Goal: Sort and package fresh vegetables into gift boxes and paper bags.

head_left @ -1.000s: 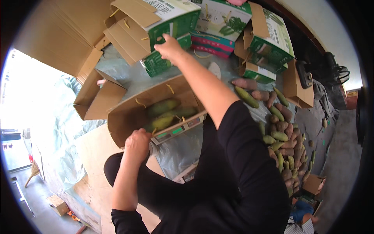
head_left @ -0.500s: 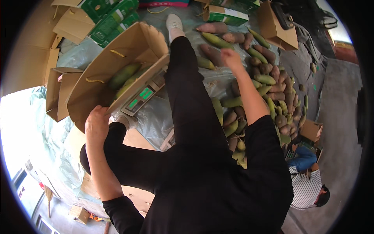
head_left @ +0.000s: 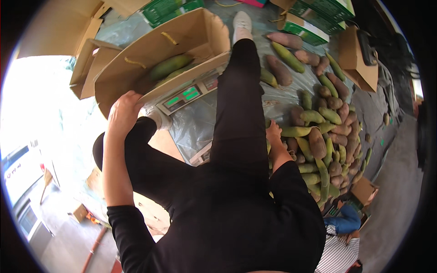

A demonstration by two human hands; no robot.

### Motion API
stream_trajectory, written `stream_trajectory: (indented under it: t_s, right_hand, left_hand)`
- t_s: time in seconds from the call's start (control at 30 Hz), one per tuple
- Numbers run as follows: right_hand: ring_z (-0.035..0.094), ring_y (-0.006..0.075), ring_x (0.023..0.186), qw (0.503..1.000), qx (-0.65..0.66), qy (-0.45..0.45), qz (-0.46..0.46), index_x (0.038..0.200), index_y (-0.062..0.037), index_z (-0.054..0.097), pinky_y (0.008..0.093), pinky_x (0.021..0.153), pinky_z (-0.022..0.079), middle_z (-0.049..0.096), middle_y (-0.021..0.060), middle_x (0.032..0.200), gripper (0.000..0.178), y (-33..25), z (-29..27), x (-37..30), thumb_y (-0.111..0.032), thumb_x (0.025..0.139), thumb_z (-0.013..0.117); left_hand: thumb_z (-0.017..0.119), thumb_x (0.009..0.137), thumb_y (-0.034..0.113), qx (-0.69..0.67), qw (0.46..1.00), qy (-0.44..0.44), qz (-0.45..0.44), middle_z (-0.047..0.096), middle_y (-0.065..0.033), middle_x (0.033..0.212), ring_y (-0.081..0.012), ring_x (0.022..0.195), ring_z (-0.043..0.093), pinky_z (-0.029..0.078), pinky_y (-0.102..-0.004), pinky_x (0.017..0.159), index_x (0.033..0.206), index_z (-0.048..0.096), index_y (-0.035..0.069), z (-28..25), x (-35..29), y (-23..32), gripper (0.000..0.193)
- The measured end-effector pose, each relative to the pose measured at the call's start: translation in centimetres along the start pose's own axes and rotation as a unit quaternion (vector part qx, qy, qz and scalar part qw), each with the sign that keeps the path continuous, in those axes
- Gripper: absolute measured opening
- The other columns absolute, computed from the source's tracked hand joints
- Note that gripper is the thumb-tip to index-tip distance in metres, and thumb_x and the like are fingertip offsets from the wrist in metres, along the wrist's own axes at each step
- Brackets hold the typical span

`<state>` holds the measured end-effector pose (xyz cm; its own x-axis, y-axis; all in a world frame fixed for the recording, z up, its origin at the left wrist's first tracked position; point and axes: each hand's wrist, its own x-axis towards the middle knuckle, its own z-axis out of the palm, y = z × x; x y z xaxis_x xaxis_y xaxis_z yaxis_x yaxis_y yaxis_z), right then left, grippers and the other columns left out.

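Observation:
A tall open cardboard box point(head_left: 157, 38) sits tilted on a digital scale point(head_left: 182, 101) with a lit green display. Inside it lie long green radishes point(head_left: 170, 67). My left hand point(head_left: 124, 113) grips the box's near left corner, fingers hooked over the edge. My right hand point(head_left: 274, 134) is down at the near left side of a heap of vegetables, beside my leg. Its fingers curl over a green radish, mostly hidden beneath them. Another green radish point(head_left: 296, 132) lies against that hand. The heap mixes green radishes with reddish-brown, thick root vegetables point(head_left: 317, 143).
Green cartons point(head_left: 309, 29) stand at the far right, near a brown box point(head_left: 359, 63). Another small open box point(head_left: 93, 68) is left of the large one. Plastic sheeting point(head_left: 186, 136) covers the floor. A person in a striped shirt point(head_left: 339, 252) is at the lower right.
My right hand has come down from above the far vegetables to the near left side of the heap. My left hand stays on the box corner. The whole view has shifted.

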<state>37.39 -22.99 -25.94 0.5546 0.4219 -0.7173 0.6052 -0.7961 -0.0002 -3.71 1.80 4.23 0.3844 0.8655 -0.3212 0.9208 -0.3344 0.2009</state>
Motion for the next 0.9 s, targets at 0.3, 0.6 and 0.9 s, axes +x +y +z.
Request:
stream_trajectory:
  t_s: [0.3, 0.6, 0.9]
  right_hand:
    - [0.051, 0.0332, 0.110, 0.996, 0.079, -0.014, 0.028, 0.121, -0.0151, 0.045, 0.0430, 0.091, 0.046, 0.053, 0.0128, 0.120, 0.072, 3.8, 2.5, 5.2, -0.030, 0.061, 0.081]
    - [0.055, 0.0328, 0.100, 0.953, 0.225, 0.125, -0.159, 0.109, -0.0066, 0.046, 0.0417, 0.081, 0.045, 0.056, 0.0145, 0.106, 0.066, 2.9, -4.5, -0.9, -0.015, 0.055, 0.084]
    - [0.049, 0.0199, 0.102, 0.720, 0.459, 0.362, -0.372, 0.113, -0.0006, 0.044, 0.0325, 0.089, 0.043, 0.049, 0.0096, 0.110, 0.057, -8.5, -25.6, -8.5, -0.001, 0.066, 0.078]
  left_hand:
    - [0.060, 0.079, 0.009, -0.032, 0.999, 0.013, 0.011, 0.058, -0.0136, 0.089, -0.0328, 0.090, 0.057, 0.046, -0.0396, 0.079, 0.092, 0.064, 0.000, 0.1, 0.4, 0.0, 0.017]
    - [0.059, 0.080, 0.012, -0.009, 1.000, -0.008, -0.006, 0.057, -0.0126, 0.088, -0.0322, 0.090, 0.056, 0.045, -0.0411, 0.080, 0.094, 0.065, 0.004, 0.0, -0.2, -0.5, 0.018]
    - [0.061, 0.078, 0.012, -0.013, 1.000, 0.021, 0.016, 0.058, -0.0116, 0.088, -0.0311, 0.089, 0.059, 0.047, -0.0420, 0.078, 0.091, 0.065, 0.005, 1.0, 0.0, -1.1, 0.015]
